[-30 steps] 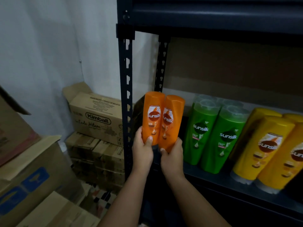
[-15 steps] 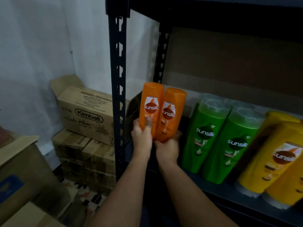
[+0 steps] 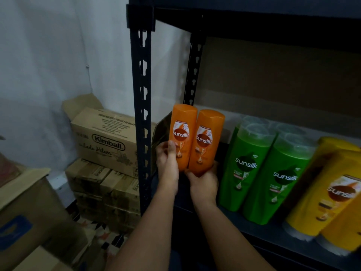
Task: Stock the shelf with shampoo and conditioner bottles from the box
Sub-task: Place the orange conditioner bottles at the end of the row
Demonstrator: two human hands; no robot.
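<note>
2 orange bottles (image 3: 195, 139) upright, touching, at shelf (image 3: 273, 234) left end. Left hand (image 3: 168, 163) and right hand (image 3: 204, 181) each grip one low. Prob. rigid, slick plastic w/ some heft; hold near base.

A stockroom: stacked cardboard cartons (image 3: 101, 145) beside a slotted metal shelf (image 3: 141, 114) of bottles (image 3: 252, 169).

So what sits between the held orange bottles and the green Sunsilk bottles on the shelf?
Nothing: in the head view a dark, bare gap of shelf separates the right orange bottle from the nearest green bottle.
</note>
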